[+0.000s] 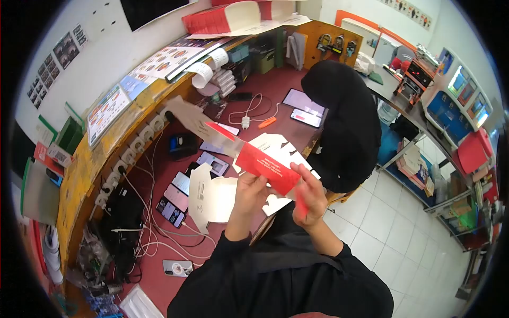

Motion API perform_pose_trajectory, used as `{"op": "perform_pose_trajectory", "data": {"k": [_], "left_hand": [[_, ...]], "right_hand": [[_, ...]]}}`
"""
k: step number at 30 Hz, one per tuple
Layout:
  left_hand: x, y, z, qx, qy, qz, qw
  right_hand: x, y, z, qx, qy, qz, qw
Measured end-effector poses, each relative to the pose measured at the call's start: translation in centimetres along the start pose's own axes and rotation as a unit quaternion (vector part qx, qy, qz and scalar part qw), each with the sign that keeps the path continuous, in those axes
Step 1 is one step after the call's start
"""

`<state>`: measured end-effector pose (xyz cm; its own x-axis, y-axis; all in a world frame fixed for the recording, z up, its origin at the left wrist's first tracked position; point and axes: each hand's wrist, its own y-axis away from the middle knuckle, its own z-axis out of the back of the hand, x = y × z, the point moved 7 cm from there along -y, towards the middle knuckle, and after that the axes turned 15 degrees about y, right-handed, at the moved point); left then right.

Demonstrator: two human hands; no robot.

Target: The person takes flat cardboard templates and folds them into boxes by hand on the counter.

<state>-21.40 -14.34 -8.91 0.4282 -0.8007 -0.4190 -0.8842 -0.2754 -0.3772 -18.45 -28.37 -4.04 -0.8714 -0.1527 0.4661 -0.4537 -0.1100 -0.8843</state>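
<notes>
Both hands grip a red and white cardboard box blank (266, 168), held tilted above my lap with printed text on its red panel. My left hand (252, 195) is closed on the lower edge of the red panel. At its right end, my right hand (312, 197) pinches the card between thumb and fingers. The far left end of the blank is a pale flap, blurred by motion. Beneath lie more unfolded white box blanks (220, 200), partly hidden by the held one and my arms.
Several phones (172, 212) and white cables (151, 228) lie on the dark red desk (154, 291). Power sockets (130, 155) line the wooden ledge at left. A person in black (342, 127) sits close at right, near a tablet (302, 100). Stacked red blanks (233, 18) stand at the back.
</notes>
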Motion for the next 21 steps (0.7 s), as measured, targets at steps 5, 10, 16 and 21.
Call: {"op": "perform_pose_trajectory", "data": {"k": [5, 10, 16, 21], "left_hand": [[0.2, 0.7, -4.2, -0.054, -0.189, -0.152, 0.969], [2.7, 2.2, -2.6, -0.068, -0.187, -0.180, 0.963], [5.0, 3.3, -1.1, -0.079, -0.124, -0.119, 0.982], [4.8, 4.4, -0.9, -0.100, -0.045, -0.030, 0.994]], "right_hand": [[2.4, -2.0, 0.6, 0.163, 0.208, 0.159, 0.951], [2.5, -2.4, 1.5, 0.187, 0.212, 0.120, 0.952], [0.8, -0.2, 1.0, 0.179, 0.278, 0.067, 0.941], [0.5, 1.5, 0.4, 0.264, 0.300, 0.036, 0.916]]}}
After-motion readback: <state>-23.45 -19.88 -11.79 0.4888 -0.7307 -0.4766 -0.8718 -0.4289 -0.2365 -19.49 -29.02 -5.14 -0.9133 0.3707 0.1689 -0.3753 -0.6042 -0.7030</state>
